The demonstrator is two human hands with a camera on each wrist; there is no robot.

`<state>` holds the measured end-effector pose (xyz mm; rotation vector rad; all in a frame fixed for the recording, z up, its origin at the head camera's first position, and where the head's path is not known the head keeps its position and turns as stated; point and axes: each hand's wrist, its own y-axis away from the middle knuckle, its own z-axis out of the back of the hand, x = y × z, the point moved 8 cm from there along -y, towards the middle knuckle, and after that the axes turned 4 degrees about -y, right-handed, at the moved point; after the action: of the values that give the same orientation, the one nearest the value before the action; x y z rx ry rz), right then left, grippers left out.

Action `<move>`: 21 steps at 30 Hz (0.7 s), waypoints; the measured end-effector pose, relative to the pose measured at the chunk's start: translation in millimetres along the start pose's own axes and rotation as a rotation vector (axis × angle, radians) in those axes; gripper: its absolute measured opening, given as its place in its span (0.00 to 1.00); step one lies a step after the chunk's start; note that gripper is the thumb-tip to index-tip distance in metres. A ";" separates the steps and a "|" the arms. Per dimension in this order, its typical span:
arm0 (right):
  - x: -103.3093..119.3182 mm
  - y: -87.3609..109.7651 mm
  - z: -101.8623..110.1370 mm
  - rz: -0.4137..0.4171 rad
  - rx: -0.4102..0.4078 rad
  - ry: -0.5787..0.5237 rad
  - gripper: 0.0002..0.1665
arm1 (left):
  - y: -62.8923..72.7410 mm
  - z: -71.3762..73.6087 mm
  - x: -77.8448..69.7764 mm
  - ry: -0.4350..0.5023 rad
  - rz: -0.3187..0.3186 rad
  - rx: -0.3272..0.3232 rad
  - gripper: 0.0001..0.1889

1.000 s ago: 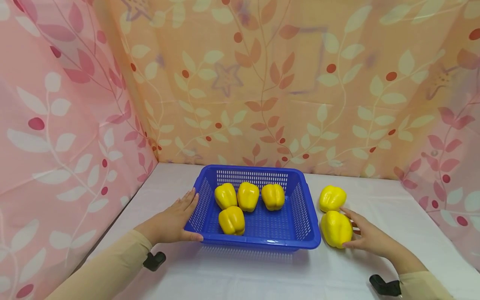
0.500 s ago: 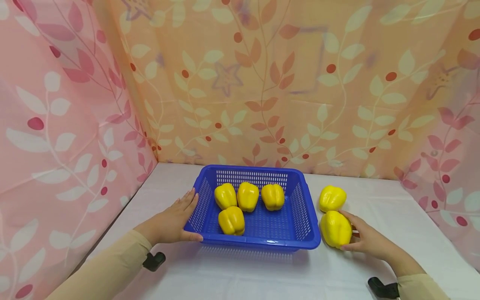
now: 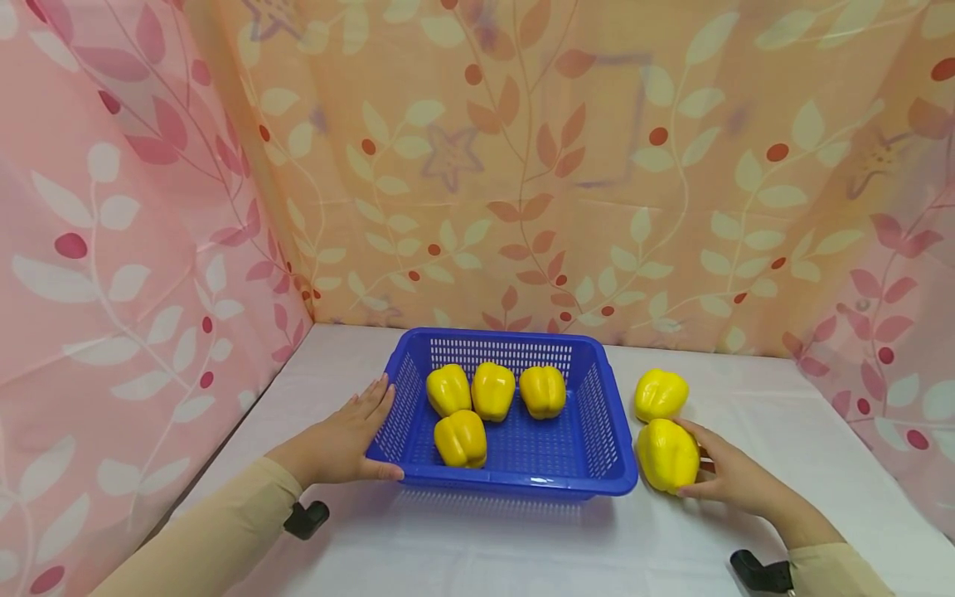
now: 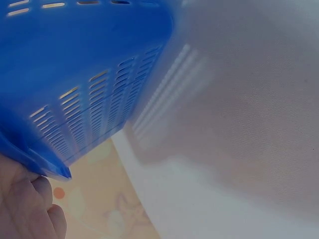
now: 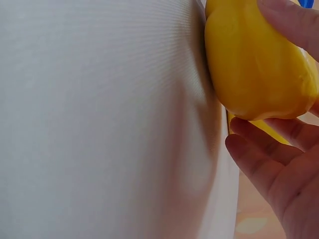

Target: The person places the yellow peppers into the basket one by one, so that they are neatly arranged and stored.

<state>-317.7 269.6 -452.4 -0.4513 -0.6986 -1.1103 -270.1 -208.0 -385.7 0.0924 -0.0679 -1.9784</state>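
In the head view my left hand rests against the left end of a blue plastic basket, fingers extended along its rim and thumb at the front corner. The left wrist view shows part of that hand beside the rim. My right hand holds a yellow bell pepper by its right side, thumb in front and fingers behind. This pepper sits on the table to the right of the basket. In the right wrist view the thumb lies on the pepper, and some fingertips are just under it.
Several yellow bell peppers lie inside the basket, towards its left and back. Another yellow pepper stands right behind the held one. A white cloth covers the table. Patterned curtains enclose the back and sides.
My right hand has moved slightly left and closed in on the nearer loose pepper, its thumb and fingers now against it. My left hand and the basket have stayed in place.
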 end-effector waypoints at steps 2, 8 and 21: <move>-1.4 -0.1 0.6 -0.014 -0.002 0.007 0.61 | -0.2 -0.3 0.2 0.000 -0.002 -0.002 0.63; 0.4 0.5 4.7 -0.024 -0.002 0.030 0.60 | -0.4 -0.1 0.5 0.000 -0.004 -0.005 0.63; 14.6 -0.1 16.8 0.017 0.016 0.045 0.58 | 0.7 1.0 -0.4 0.006 0.007 0.007 0.63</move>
<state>-318.7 270.9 -430.2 -0.4164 -0.6628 -1.0948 -269.4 -207.9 -384.6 0.1026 -0.0713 -1.9712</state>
